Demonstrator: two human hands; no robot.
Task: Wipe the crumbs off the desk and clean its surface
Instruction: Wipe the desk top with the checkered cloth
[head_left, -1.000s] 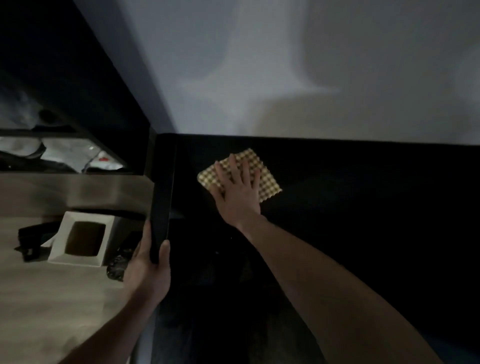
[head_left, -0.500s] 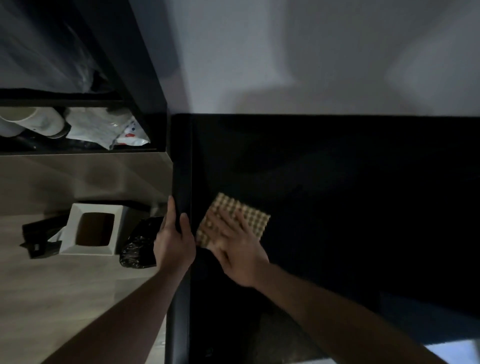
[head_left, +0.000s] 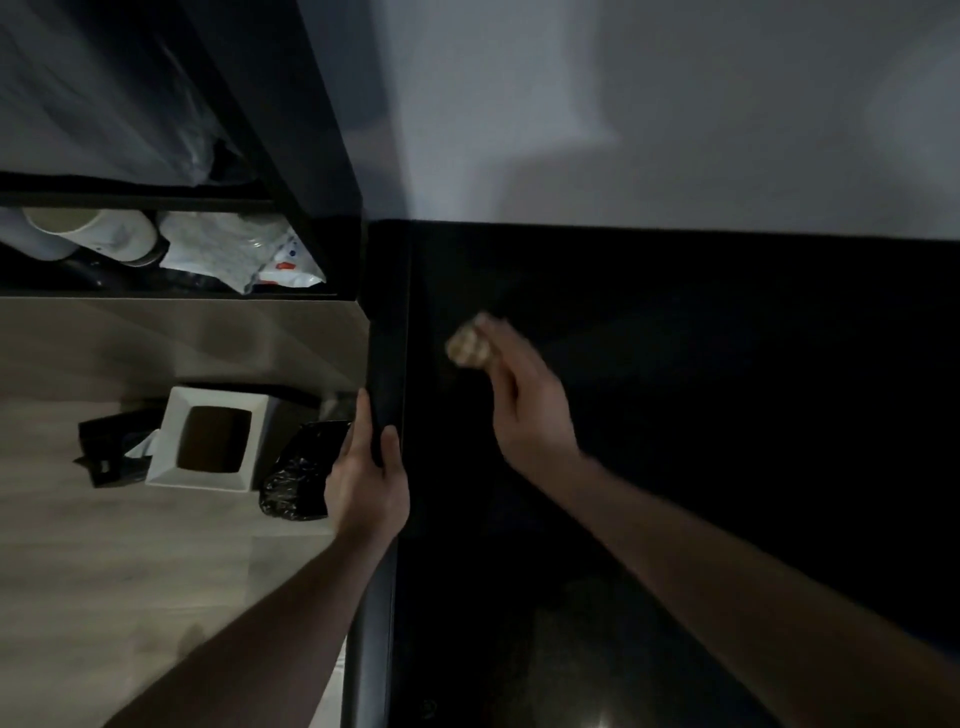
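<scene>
Wiping is the step in hand, judged from the cloth (head_left: 470, 347) bunched in the right hand (head_left: 524, 400) over the dark worktop (head_left: 701, 415). The cloth, a yellow checked one, shows only as a blurred wad at the fingertips, near the worktop's left edge and well short of the wall (head_left: 649, 114) behind. Whether it touches the surface at this instant cannot be told; the blur and the darkness hide the contact. The right hand is curled narrow around the cloth, fingers closed on it. The left hand (head_left: 369, 478) grips the worktop's left edge, thumb on top and fingers wrapped over the side, holding nothing else. No crumbs can be made out on the black surface. On the floor (head_left: 130, 571) to the left stand a white bin (head_left: 208, 439) and a black bag (head_left: 298, 483), just beside the left hand's line. The next move, in my judgement, calls for spreading the cloth flat again and drawing it toward that edge above the bin.
</scene>
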